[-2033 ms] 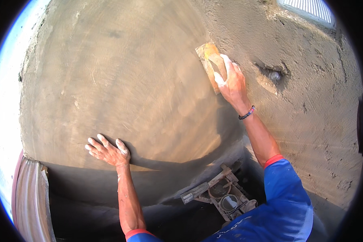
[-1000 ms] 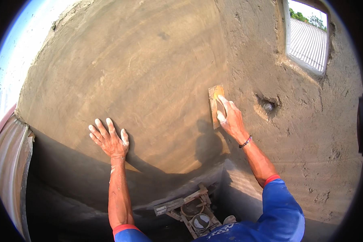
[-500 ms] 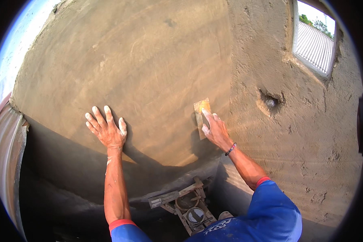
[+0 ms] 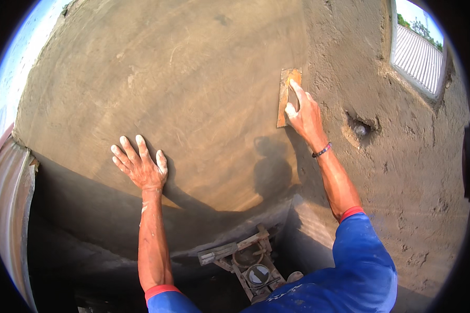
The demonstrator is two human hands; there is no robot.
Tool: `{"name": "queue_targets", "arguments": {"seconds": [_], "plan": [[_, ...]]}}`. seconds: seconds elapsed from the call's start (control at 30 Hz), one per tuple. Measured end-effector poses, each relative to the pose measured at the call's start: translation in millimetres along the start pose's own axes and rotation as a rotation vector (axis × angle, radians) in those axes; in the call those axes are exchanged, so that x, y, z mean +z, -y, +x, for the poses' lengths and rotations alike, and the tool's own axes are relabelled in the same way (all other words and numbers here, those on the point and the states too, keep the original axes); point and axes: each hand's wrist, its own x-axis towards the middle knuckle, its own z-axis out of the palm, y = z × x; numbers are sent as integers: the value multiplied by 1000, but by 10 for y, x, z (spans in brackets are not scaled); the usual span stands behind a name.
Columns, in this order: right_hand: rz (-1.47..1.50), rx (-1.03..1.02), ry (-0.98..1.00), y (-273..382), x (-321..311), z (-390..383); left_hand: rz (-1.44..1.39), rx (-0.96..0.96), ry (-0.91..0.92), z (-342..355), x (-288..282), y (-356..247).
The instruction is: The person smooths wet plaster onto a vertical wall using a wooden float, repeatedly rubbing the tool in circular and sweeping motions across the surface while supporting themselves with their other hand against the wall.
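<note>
Smooth, damp-looking plaster covers the broad wall in front of me. My left hand lies flat against it, fingers spread and tips whitened with dust. At the wall's right side, close to the inner corner, my right hand grips a plastering trowel. Its long narrow blade stands nearly upright against the plaster, with an orange-yellow patch near the top. One finger stretches along the trowel; the handle is mostly hidden by the hand. A beaded bracelet circles my right wrist.
Rougher plaster covers the right wall, with a hole in it and a window opening above. Below me stands a wooden frame holding a round container. Corrugated sheeting edges the left side.
My right hand has slid the trowel up the wall and a little to the right, nearer the corner. The left hand stays put on the plaster. The view has shifted slightly.
</note>
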Motion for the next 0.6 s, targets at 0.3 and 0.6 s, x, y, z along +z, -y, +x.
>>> {"name": "queue_targets", "arguments": {"seconds": [0.3,0.6], "plan": [[110,3,151,166,-45,-694,15,-3,36,-2,-31,58],[73,-230,-107,682,179,289,-17,-24,69,-47,-22,-31]]}}
